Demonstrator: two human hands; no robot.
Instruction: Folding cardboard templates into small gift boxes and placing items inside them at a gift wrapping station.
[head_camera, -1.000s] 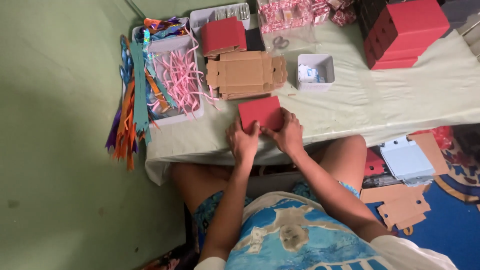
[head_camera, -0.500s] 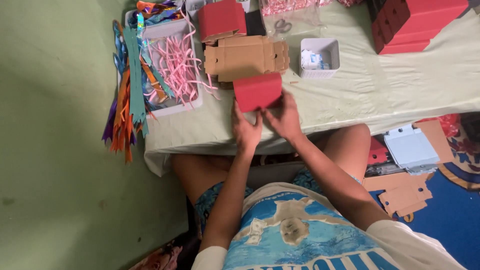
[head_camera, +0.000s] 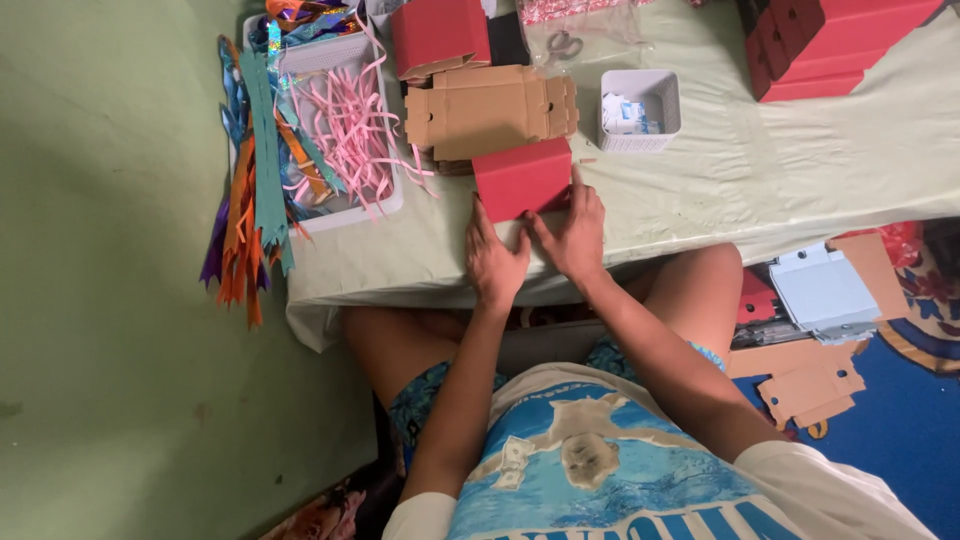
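Red box: small red cardboard box (head_camera: 522, 178) sitting on the desk (head_camera: 760, 190) near the front edge, right in front of the person. Matte red, crisp folded edges, looks half-assembled, hard to say which flaps are closed.

Which way it lies: box is at roughly 12 o'clock from both hands. Its long axis runs about 8 to 2 o'clock, slightly tilted up on the right.

Left hand: left hand (head_camera: 494, 262) is flat-ish at the box's lower left, fingers (head_camera: 478, 215) spread and touching the near edge. Not wrapped around anything, more pressing than gripping.

Right hand: right hand (head_camera: 572, 232) is at the lower right corner, index finger running up the right side of the box. Open and pressing too, no closed grip that I can see.

Nearer hand: pretty much a tie, both are in contact; the right one reaches further up the box.

Stuff around: flat brown cardboard blank (head_camera: 490, 110) just beyond the box at 12 o'clock, touching or nearly. Tray of pink paper shreds (head_camera: 345, 120) at 10 o'clock, with coloured ribbons (head_camera: 250, 200) hanging off the desk's left end. Small white container (head_camera: 642, 112) at 1 o'clock, stack of red boxes (head_camera: 830, 45) far off at 2 o'clock.
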